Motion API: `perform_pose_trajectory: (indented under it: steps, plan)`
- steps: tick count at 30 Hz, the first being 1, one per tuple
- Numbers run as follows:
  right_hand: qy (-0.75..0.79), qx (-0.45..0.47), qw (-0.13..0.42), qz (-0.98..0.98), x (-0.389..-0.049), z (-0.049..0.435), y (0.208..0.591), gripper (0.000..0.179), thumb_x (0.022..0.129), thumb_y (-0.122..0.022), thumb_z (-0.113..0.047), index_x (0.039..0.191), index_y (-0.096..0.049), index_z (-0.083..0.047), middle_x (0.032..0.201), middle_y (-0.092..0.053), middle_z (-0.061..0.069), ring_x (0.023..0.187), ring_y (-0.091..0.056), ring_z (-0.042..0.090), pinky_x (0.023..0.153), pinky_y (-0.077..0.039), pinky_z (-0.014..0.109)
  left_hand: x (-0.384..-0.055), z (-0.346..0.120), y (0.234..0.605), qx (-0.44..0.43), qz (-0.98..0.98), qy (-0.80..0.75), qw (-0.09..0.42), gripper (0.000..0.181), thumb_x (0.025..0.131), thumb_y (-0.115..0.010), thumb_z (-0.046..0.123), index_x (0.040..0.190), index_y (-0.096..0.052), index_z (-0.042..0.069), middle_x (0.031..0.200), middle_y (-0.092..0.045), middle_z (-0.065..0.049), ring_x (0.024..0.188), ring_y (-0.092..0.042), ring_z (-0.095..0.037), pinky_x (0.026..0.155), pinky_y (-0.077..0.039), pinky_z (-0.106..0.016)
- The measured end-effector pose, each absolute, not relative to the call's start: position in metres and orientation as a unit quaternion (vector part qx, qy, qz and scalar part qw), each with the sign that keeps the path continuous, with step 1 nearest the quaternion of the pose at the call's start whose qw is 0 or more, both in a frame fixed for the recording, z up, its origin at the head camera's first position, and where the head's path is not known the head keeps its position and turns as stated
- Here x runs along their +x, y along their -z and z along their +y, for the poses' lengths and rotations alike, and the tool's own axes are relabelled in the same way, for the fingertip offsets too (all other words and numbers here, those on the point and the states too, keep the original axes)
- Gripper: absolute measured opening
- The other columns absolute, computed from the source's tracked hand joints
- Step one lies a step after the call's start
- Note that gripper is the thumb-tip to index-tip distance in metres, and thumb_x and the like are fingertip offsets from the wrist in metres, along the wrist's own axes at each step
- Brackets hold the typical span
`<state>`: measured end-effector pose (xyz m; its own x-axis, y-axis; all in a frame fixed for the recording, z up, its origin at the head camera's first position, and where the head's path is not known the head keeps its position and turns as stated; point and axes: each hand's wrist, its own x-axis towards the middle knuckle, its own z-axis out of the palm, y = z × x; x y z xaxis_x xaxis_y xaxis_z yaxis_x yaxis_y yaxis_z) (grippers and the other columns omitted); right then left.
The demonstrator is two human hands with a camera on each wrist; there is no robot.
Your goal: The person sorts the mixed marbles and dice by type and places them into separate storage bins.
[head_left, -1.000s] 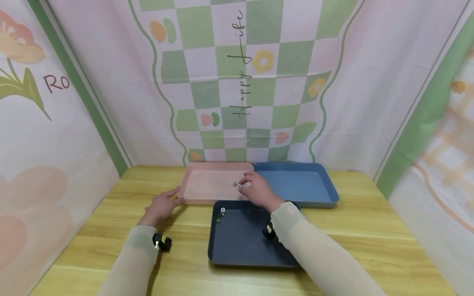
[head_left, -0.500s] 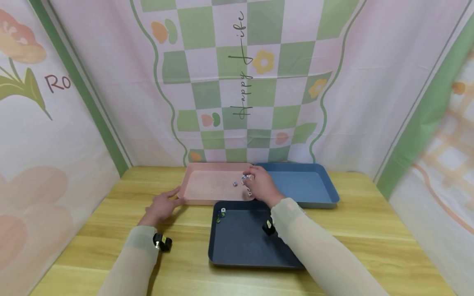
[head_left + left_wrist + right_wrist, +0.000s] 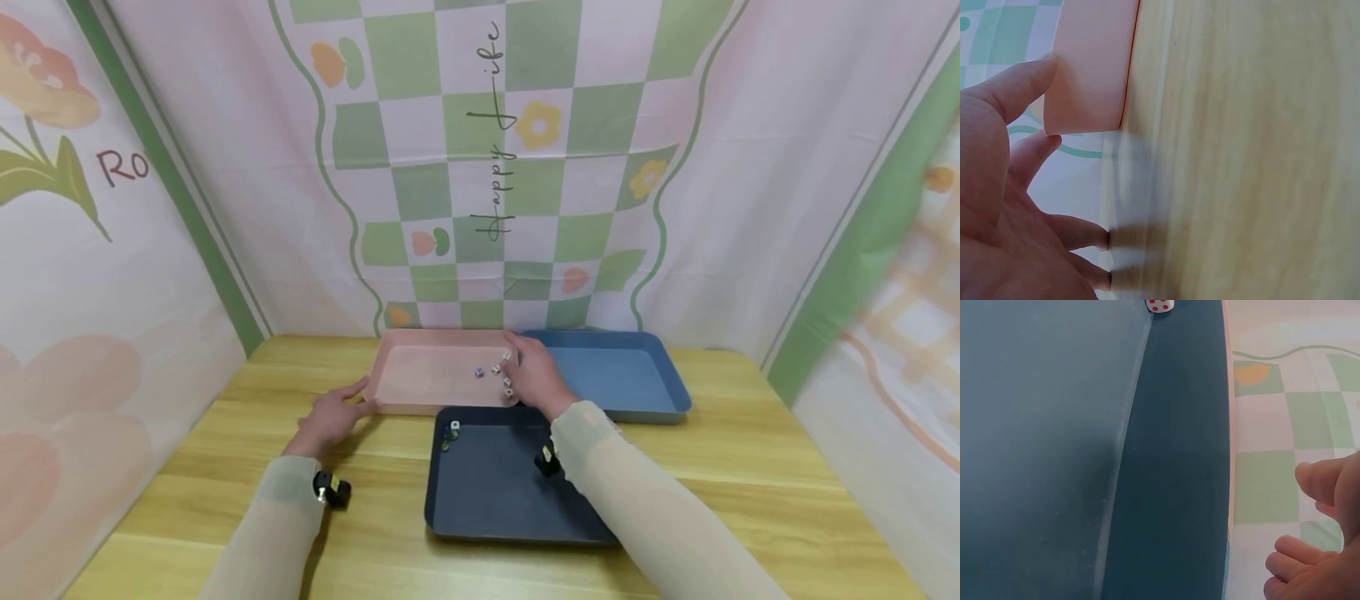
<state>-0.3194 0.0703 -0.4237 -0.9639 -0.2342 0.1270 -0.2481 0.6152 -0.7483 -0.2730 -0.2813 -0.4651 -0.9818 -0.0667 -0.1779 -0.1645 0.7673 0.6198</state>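
Note:
My right hand (image 3: 536,375) is over the right end of the pink tray (image 3: 420,367), beside several small white dice (image 3: 496,367) lying there. In the right wrist view its thumb and loosely bent fingers (image 3: 1294,556) stand apart, with nothing visible between them. My left hand (image 3: 332,417) is at the pink tray's near left corner. Seen from the left wrist, its thumb touches the rim and its index finger is right at the corner, while the other extended fingertips (image 3: 1100,237) meet the wooden tabletop.
A dark tray (image 3: 517,500) stands in front, partly under my right forearm. In its far left corner are a white die (image 3: 454,426) and small blue and green pieces (image 3: 449,436). A blue tray (image 3: 615,371) adjoins the pink one. A patterned cloth (image 3: 480,167) hangs behind.
My right hand has moved a little right and let go of dice, which now lie spread at the pink tray's right end. My left hand stays at the corner.

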Motion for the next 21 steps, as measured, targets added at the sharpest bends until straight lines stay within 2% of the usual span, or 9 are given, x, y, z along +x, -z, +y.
perform_pose_trajectory:
  steps: [1,4,6,8,11,15,21]
  plan:
    - [-0.426,0.125,0.003,-0.896,-0.3197,0.0708,0.4235,0.055,0.106,-0.050,-0.021,0.157,-0.032,-0.020,0.159,-0.025,0.017,0.056,-0.056,0.038,0.055,-0.049,0.046,-0.2730,-0.2808,0.4647,-0.062,0.937,-0.336,0.073,0.071,0.094,-0.053,0.064,0.155,-0.036,0.030,0.157,-0.028,-0.024,0.141,-0.007,-0.058,0.093,0.009,-0.084]
    - [-0.428,0.107,0.015,-0.897,-0.3212,0.0728,0.4229,0.054,0.105,-0.051,-0.025,0.156,-0.034,-0.022,0.158,-0.028,0.015,0.093,-0.063,0.038,0.075,-0.052,0.050,-0.2725,-0.2799,0.4636,-0.061,0.937,-0.337,0.073,0.072,0.094,-0.054,0.063,0.155,-0.037,0.030,0.157,-0.027,-0.024,0.140,-0.005,-0.059,0.093,0.010,-0.084]
    - [-0.442,0.094,0.028,-0.891,-0.3221,0.0745,0.4221,0.052,0.106,-0.048,-0.023,0.156,-0.036,-0.020,0.157,-0.030,0.016,0.116,-0.054,0.042,0.089,-0.049,0.055,-0.2721,-0.2799,0.4631,-0.060,0.937,-0.336,0.074,0.072,0.094,-0.054,0.063,0.155,-0.036,0.030,0.157,-0.027,-0.024,0.140,-0.005,-0.060,0.093,0.010,-0.084]
    - [-0.449,0.082,0.043,-0.889,-0.3234,0.0762,0.4214,0.050,0.106,-0.044,-0.023,0.155,-0.037,-0.017,0.155,-0.033,0.018,0.133,-0.041,0.038,0.101,-0.040,0.055,-0.2721,-0.2803,0.4632,-0.058,0.938,-0.335,0.074,0.072,0.094,-0.054,0.064,0.155,-0.036,0.030,0.157,-0.027,-0.024,0.140,-0.004,-0.060,0.093,0.010,-0.084]
    - [-0.463,0.070,0.052,-0.882,-0.3244,0.0788,0.4211,0.048,0.107,-0.038,-0.023,0.155,-0.037,-0.015,0.154,-0.034,0.018,0.129,-0.045,0.038,0.103,-0.039,0.056,-0.2724,-0.2807,0.4632,-0.057,0.939,-0.332,0.074,0.072,0.094,-0.053,0.064,0.155,-0.036,0.030,0.158,-0.026,-0.025,0.140,-0.003,-0.061,0.093,0.010,-0.084]
    - [-0.464,0.064,0.051,-0.882,-0.3227,0.0801,0.4202,0.049,0.109,-0.035,-0.032,0.155,-0.037,-0.017,0.154,-0.034,0.016,0.127,-0.047,0.037,0.102,-0.040,0.056,-0.2723,-0.2810,0.4635,-0.055,0.939,-0.332,0.075,0.072,0.094,-0.053,0.064,0.155,-0.036,0.030,0.157,-0.026,-0.025,0.139,-0.002,-0.062,0.092,0.010,-0.085]
    - [-0.472,0.062,0.040,-0.878,-0.3160,0.0773,0.4178,0.054,0.107,-0.034,-0.046,0.154,-0.040,-0.020,0.156,-0.034,0.013,0.137,-0.039,0.036,0.109,-0.033,0.056,-0.2720,-0.2801,0.4631,-0.054,0.939,-0.330,0.075,0.073,0.094,-0.053,0.065,0.155,-0.035,0.029,0.158,-0.025,-0.025,0.139,-0.001,-0.062,0.092,0.010,-0.085]
